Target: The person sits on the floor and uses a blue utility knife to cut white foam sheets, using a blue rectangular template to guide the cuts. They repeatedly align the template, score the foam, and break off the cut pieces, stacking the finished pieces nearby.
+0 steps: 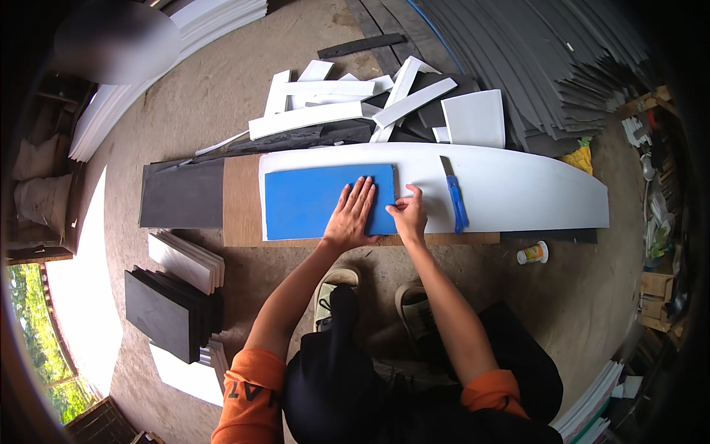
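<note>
A flat blue rectangular board point(310, 203) lies on a long white foam sheet point(510, 185) with a curved right end. My left hand point(353, 216) rests flat on the right half of the blue board, fingers stretched out. At the board's right edge is my right hand point(409, 214), its fingers bent and thumb and fingertips closed on that edge; just how it grips is partly hidden. To the right of that hand, a blue-handled utility knife point(455, 198) lies on the white sheet with its blade out, pointing away from me.
Under the sheet show a brown board point(242, 200) and a dark panel point(181, 194). White offcuts point(325, 89) pile up beyond. Black pieces point(163, 311) and white pieces point(186, 260) stand in stacks at left. A small cup point(532, 253) lies at right; dark sheets point(518, 66) fill the far right.
</note>
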Demonstrator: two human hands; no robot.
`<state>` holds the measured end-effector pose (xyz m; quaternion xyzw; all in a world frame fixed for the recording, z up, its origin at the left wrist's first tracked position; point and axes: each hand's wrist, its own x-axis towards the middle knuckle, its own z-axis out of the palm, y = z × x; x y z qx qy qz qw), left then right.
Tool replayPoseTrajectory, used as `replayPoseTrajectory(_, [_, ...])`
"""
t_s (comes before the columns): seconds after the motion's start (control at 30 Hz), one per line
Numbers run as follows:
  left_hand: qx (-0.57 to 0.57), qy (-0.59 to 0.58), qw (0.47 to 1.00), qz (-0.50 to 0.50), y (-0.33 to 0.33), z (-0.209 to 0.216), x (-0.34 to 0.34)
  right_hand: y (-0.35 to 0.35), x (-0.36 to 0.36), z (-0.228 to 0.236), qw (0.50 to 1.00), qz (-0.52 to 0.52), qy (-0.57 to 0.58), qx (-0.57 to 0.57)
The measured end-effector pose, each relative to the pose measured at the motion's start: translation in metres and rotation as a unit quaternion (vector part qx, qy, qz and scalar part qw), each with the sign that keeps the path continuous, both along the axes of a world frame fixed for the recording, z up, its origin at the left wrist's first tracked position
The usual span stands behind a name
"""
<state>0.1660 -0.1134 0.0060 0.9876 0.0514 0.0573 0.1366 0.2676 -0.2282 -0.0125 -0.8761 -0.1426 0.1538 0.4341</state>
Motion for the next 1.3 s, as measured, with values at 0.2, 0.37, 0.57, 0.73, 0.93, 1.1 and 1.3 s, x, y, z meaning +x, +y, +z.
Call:
replayPoseTrajectory(0.2, [-0.002, -0.010, 1.000, 0.004, -0.001, -0.005, -0.001, 0.000, 0.000, 0.000, 1.000, 0.010, 0.005, 0.000])
replayPoseTrajectory(0.37, [0.000, -0.026, 1.000, 0.006, -0.005, -0.004, 0.001, -0.001, 0.002, -0.001, 1.000, 0.019, -0.017, -0.018])
replayPoseTrajectory(0.57, [0.011, 0.022, 1.000, 0.015, -0.002, 0.000, -0.002, -0.031, 0.029, 0.021, 0.957, 0.037, -0.256, -0.129])
replayPoseTrajectory(0.73, [0.014, 0.048, 0.999, 0.017, -0.001, 0.004, 0.001, -0.071, 0.064, 0.017, 0.917, -0.027, -0.210, -0.338])
replayPoseTrajectory(0.93, [-0.011, 0.045, 0.999, 0.012, -0.008, 0.011, 0.011, -0.075, 0.093, -0.013, 0.987, 0.013, -0.061, -0.146])
replayPoseTrajectory(1.1, [-0.022, 0.049, 0.998, 0.027, 0.000, 0.009, -0.002, -0.020, 0.064, 0.026, 0.980, -0.027, 0.176, 0.086])
replayPoseTrajectory(1.3, [-0.024, 0.040, 0.999, 0.027, 0.001, 0.007, -0.003, -0.015, 0.045, 0.039, 0.942, -0.056, 0.292, 0.158])
